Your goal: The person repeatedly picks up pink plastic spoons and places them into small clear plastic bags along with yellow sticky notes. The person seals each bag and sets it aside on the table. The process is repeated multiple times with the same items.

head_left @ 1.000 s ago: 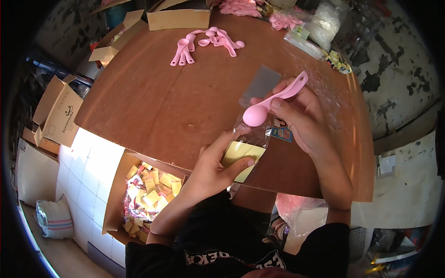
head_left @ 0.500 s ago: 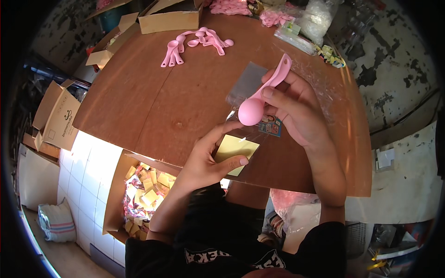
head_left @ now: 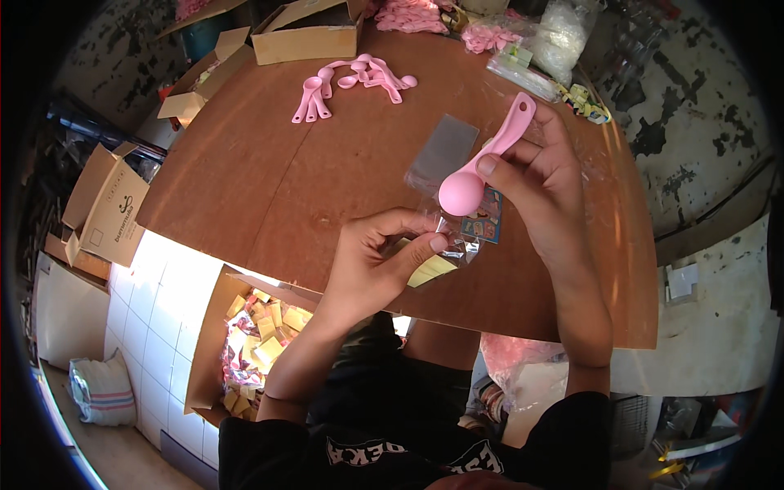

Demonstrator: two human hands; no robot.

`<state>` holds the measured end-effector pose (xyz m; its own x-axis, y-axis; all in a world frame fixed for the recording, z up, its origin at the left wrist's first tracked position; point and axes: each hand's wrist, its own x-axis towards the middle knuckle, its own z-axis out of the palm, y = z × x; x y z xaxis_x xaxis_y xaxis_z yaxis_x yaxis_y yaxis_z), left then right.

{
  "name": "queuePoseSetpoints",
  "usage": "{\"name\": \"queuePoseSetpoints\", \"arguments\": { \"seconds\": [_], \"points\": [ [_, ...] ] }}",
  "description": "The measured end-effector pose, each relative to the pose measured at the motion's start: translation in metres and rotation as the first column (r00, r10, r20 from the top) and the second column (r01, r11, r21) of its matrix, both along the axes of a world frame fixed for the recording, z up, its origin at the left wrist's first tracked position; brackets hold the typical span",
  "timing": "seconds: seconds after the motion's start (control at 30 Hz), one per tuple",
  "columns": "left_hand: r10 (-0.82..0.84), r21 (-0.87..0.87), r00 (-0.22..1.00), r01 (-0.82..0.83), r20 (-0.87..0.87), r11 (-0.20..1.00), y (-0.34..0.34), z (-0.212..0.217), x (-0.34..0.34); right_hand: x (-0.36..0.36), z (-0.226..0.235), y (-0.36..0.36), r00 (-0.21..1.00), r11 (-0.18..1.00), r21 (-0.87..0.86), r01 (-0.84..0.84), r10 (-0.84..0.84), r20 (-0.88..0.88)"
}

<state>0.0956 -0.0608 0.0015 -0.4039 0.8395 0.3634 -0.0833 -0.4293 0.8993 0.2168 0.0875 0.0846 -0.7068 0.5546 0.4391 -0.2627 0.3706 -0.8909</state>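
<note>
In right hand (head_left: 545, 175), pink spoon (head_left: 482, 163), over bag (head_left: 457, 233)

pink spoon (head_left: 482, 163), yellow card (head_left: 430, 268), brown table (head_left: 269, 180)

brown round table (head_left: 269, 188) fills frame centre | pink spoons (head_left: 351, 82) loose at upper centre | open cardboard box (head_left: 310, 37) at top edge | clear bags (head_left: 563, 41) upper right
</note>
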Motion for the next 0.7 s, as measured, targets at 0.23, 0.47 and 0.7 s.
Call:
{"name": "queuePoseSetpoints", "arguments": {
  "seconds": [0.23,0.47,0.7],
  "points": [
    [0.0,-0.044,1.0,0.001,0.013,0.999,-0.001,-0.004,-0.009,-0.005,-0.009,-0.004,1.0,0.989,0.145,0.017,-0.014,-0.022],
    [0.049,-0.029,0.996,-0.051,-0.068,0.998,-0.001,-0.004,-0.014,-0.01,-0.015,-0.009,0.998,0.975,0.217,0.037,-0.025,-0.059],
    [0.019,0.003,0.999,-0.019,-0.04,1.0,0.003,0.005,-0.015,-0.006,-0.014,-0.015,0.983,0.851,0.504,0.148,-0.069,-0.171]
  ]
}}
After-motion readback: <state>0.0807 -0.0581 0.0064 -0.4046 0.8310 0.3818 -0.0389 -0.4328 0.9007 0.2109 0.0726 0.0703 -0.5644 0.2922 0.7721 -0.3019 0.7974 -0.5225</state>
